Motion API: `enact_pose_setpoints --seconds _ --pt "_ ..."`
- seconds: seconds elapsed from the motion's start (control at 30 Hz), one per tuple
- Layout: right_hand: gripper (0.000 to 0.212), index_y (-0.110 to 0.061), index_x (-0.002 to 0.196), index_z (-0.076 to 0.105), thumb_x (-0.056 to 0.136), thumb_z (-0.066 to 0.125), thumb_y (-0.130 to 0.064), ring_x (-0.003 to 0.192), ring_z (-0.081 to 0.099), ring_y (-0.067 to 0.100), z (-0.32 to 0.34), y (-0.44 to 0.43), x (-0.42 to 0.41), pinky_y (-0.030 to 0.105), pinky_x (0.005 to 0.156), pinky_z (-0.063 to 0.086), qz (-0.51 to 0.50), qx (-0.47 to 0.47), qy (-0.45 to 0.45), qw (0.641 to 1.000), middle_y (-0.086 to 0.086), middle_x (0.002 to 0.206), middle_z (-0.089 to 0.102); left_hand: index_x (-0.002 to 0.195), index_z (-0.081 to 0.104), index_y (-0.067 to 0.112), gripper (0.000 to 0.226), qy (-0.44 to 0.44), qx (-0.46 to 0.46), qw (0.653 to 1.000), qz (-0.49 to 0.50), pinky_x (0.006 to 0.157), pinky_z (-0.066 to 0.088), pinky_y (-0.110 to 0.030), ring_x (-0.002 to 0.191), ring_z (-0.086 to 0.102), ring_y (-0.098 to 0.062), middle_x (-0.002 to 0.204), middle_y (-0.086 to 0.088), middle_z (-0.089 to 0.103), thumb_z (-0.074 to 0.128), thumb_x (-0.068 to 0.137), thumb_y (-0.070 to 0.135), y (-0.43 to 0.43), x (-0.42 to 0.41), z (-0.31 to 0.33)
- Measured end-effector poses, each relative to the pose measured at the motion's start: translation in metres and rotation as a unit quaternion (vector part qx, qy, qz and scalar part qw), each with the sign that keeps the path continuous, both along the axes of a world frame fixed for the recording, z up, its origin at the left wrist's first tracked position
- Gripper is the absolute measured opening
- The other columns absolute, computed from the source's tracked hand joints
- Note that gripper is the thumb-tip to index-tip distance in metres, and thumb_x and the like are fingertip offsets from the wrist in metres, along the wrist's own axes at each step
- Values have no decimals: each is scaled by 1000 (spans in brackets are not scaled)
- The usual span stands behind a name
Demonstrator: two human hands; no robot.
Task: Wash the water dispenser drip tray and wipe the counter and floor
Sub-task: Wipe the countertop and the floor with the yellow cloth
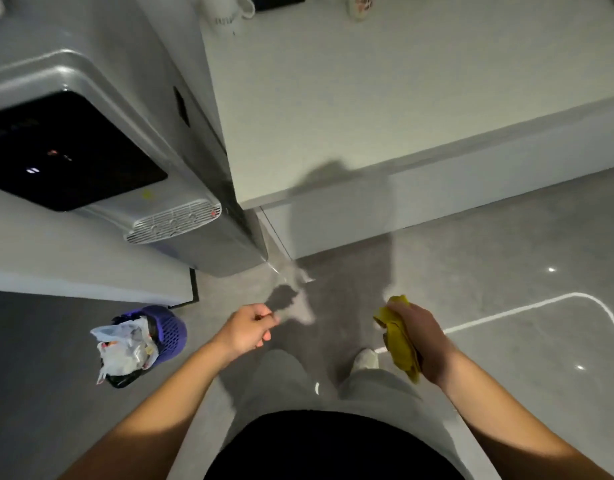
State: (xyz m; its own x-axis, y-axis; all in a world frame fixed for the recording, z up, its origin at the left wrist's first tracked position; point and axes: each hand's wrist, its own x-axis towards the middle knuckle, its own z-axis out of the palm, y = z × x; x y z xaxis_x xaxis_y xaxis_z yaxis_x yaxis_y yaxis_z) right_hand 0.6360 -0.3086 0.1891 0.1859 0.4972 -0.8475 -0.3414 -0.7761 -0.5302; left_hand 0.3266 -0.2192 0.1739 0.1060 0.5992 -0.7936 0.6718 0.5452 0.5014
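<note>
- A person is standing on a grey floor (506, 271), looking straight down; open floor is stretching to the right and ahead of the feet, crossed by a thin white line (527, 308).
- The white counter (367, 116) is ending in a corner ahead, with its edge running off to the right above the cabinet front.
- The water dispenser (101, 157) is standing tight against the counter's left side, and its slotted drip tray (174, 221) is sitting in place on the front, well apart from both hands.
- A purple bin (160, 332) stuffed with plastic bags is narrowing the room on the left, near the left forearm.
- The right hand (419, 337) is gripping a bunched yellow cloth (399, 337), fingers wrapped around it, with the cloth hanging out above and below the fist, over the floor.
- The left hand (248, 327) is hanging free with fingers curled loosely inward; whether it is pinching anything, I cannot tell.
</note>
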Motion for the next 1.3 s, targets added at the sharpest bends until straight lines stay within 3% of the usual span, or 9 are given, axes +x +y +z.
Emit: enact_pose_setpoints --seconds 0.4,0.53,0.63,0.73,0.8,0.87,0.97,1.17,1.3 --pt "21 -7 93 59 103 58 -26 35 49 21 66 218 130 21 35 38 5 61 -36 997 8 45 51 76 67 19 24 -90 138 986 36 50 47 -18 48 56 -5 54 1 64 66 99 11 172 130 30" --pt "16 -9 92 63 99 62 -24 44 57 26 76 284 162 24 37 43 8 59 -75 995 12 55 60 73 69 25 25 -60 175 983 15 60 51 -27 53 58 -3 58 6 67 70 97 17 246 156 33" --pt "15 -13 87 66 99 64 -22 53 61 26 75 335 186 30 50 49 58 87 -141 985 18 71 66 79 70 27 18 -51 201 978 -3 72 54 -38 67 62 -15 68 2 70 72 95 21 297 174 41" --pt "20 -21 80 59 98 63 -26 44 58 15 65 376 211 24 48 44 151 131 -210 957 9 70 62 95 71 23 11 25 243 967 -76 80 55 -42 86 65 -26 89 -5 72 66 97 33 333 192 48" --pt "17 -22 88 59 96 63 -36 62 67 17 60 396 224 28 56 50 215 122 -281 927 4 80 68 111 70 24 17 69 252 961 -94 86 56 -41 97 68 -27 101 -1 71 63 98 31 344 205 54" --pt "20 -25 95 56 93 55 -45 77 66 19 55 413 235 32 63 51 262 108 -340 897 1 89 67 130 62 27 35 83 247 958 -119 97 54 -43 114 64 -28 124 -1 67 63 96 29 352 216 55" --pt "23 -28 99 49 86 43 -46 78 62 21 42 436 249 39 70 52 340 121 -356 862 0 90 64 152 46 29 63 135 266 939 -169 111 45 -45 135 50 -31 151 -3 49 66 92 37 359 231 46" --pt "34 -22 123 54 93 61 -37 79 55 19 19 455 275 33 69 40 441 181 -411 777 -7 95 55 154 43 26 70 212 259 929 -160 119 36 -44 147 40 -31 164 -4 38 67 90 43 347 254 29" --pt "34 -22 125 55 96 63 -37 87 61 21 16 459 282 34 71 44 457 209 -412 760 -4 102 61 155 41 28 76 222 264 930 -128 118 39 -48 146 43 -33 163 -7 41 74 89 44 345 259 29"
